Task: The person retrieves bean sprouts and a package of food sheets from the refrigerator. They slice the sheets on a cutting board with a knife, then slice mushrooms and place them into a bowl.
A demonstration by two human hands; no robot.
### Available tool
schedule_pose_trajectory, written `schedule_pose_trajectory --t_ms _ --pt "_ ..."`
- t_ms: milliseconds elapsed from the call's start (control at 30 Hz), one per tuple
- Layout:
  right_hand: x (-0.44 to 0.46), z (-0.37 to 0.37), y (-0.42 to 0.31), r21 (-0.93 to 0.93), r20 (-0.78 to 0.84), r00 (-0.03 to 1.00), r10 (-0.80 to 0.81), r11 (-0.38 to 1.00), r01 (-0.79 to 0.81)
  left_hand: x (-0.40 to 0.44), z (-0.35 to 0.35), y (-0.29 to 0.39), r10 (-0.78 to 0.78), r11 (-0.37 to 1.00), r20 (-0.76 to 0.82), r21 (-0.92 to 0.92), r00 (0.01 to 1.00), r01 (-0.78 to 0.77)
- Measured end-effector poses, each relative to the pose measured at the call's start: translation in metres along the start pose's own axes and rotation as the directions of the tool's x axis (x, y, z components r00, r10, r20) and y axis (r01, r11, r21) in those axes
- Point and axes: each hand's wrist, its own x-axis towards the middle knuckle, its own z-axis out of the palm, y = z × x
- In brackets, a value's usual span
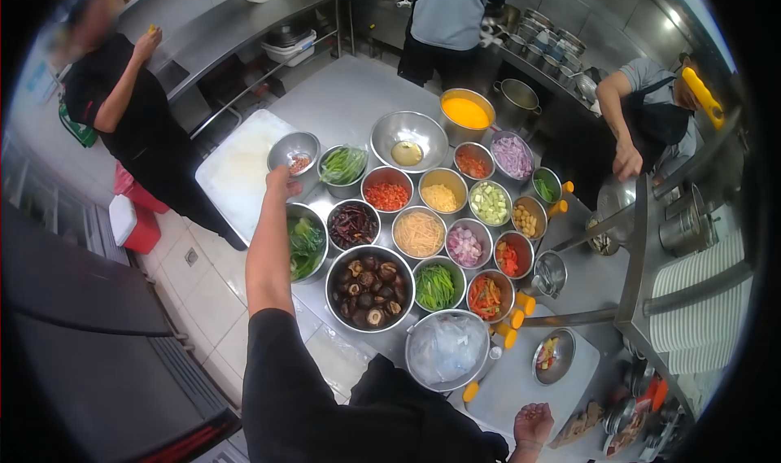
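Observation:
My left hand (pixel 281 183) is stretched out to the far left of the prep table, its fingers closed at the near rim of a small steel bowl (pixel 286 143) with some reddish bits in the bottom. Close to it are a container of cut green vegetables (pixel 343 165), a pot of leafy greens (pixel 306 243) and a bowl of dried red chillies (pixel 353 224). Low on the right, my right hand (pixel 533 423) is palm up with curled fingers. Small reddish-brown bits seem to lie in it, too small to name. Near it, a small oval bowl (pixel 554 355) holds mixed cut pieces.
Steel containers of chopped ingredients crowd the table, with a mushroom bowl (pixel 370 289) in front. A white cutting board (pixel 248 155) lies at the left. Plates (pixel 701 300) are stacked on the right rack. Three other people stand around the table.

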Motion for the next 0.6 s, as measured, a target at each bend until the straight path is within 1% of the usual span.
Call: schedule_pose_trajectory --t_ms 67,100,167,200,267,300,333,367,400,433,467,500,533,600 --pt "0.005 -0.005 0.001 -0.017 0.14 0.989 -0.041 0.999 0.044 -0.005 -0.01 0.002 0.017 0.988 0.097 0.152 0.995 -0.032" --pt "0.008 -0.001 0.003 -0.008 0.148 0.988 -0.039 0.999 0.041 -0.003 -0.011 0.005 0.029 0.988 0.099 0.15 0.995 -0.044" --pt "0.006 0.007 0.002 0.007 0.053 0.998 -0.021 1.0 0.021 -0.002 -0.017 0.0 0.005 0.984 0.134 0.174 0.991 -0.028" --pt "0.01 0.009 0.003 0.018 0.051 0.998 -0.022 1.0 0.021 -0.004 -0.022 -0.002 0.019 0.984 0.183 0.168 0.983 -0.05" --pt "0.018 -0.002 0.004 0.054 0.127 0.991 -0.031 0.998 0.024 0.002 -0.037 -0.003 0.023 0.973 0.194 0.22 0.981 -0.066" --pt "0.021 -0.002 0.003 0.057 0.12 0.992 -0.027 0.998 0.021 0.009 -0.035 -0.001 0.033 0.964 0.207 0.252 0.978 -0.086" --pt "0.021 0.0 0.004 0.068 0.108 0.994 -0.027 0.997 0.02 0.003 -0.031 0.006 0.081 0.949 0.173 0.287 0.982 -0.129" --pt "0.015 0.006 0.003 0.037 0.093 0.995 -0.029 0.999 0.025 -0.003 -0.034 0.011 0.13 0.93 0.14 0.327 0.982 -0.17" --pt "0.008 0.013 0.002 0.064 0.088 0.996 -0.015 0.998 0.01 0.012 -0.04 0.007 0.243 0.901 0.117 0.339 0.963 -0.269" --pt "0.006 0.015 0.002 0.102 0.062 0.998 -0.029 0.995 0.022 -0.002 -0.037 0.016 0.322 0.873 0.044 0.374 0.946 -0.314" --pt "0.009 0.015 0.001 0.099 0.037 0.999 -0.017 0.995 0.013 -0.03 -0.031 0.028 0.338 0.859 -0.031 0.419 0.941 -0.295" --pt "0.011 0.015 0.0 0.094 0.012 1.0 -0.002 0.996 0.001 -0.046 -0.034 0.041 0.326 0.809 0.014 0.514 0.945 -0.287" --pt "0.011 0.015 0.0 0.124 -0.006 1.0 -0.01 0.992 0.011 -0.057 -0.035 0.043 0.388 0.807 0.029 0.473 0.921 -0.355" --pt "0.012 0.016 -0.003 0.089 0.028 0.999 0.031 0.995 -0.033 -0.116 -0.031 0.043 0.507 0.812 0.114 0.27 0.854 -0.518"
